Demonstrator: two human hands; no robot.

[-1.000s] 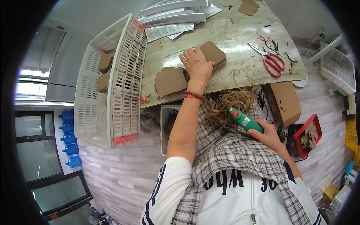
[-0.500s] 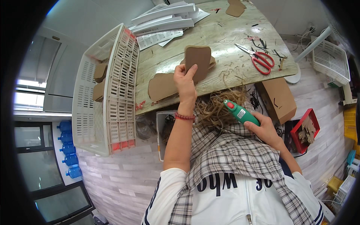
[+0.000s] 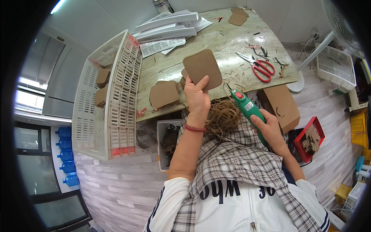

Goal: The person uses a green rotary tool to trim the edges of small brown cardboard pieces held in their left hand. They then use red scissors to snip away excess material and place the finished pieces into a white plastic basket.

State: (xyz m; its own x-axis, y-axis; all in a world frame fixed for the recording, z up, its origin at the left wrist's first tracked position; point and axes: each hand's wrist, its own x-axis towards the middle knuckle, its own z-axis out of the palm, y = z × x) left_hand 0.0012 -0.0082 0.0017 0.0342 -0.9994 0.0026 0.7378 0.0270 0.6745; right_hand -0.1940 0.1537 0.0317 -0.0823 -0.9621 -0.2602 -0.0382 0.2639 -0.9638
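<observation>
My left hand (image 3: 198,92) pinches the lower edge of a brown flat piece with rounded corners (image 3: 203,69), its broad face toward me above the table. In my right hand (image 3: 267,127) is a green handheld electric tool with a red button (image 3: 244,105); its thin dark tip points up beside the brown piece, apart from it. A stack of similar brown pieces (image 3: 164,94) lies on the table to the left, and more pieces show partly behind the held one. Below my hands, a tangle of brown trimmed strips (image 3: 223,117) rests on my plaid apron (image 3: 239,160).
Red-handled scissors (image 3: 262,70) lie on the table (image 3: 232,42) among dark scraps. A white slatted crate (image 3: 124,89) stands at the left, rolled papers (image 3: 170,29) at the back. Right of me are a cardboard box (image 3: 281,104) and a red tray (image 3: 319,125) with brown pieces.
My left hand has turned the brown piece, showing its face more broadly and lower. The green tool has come upright, its tip now near the piece.
</observation>
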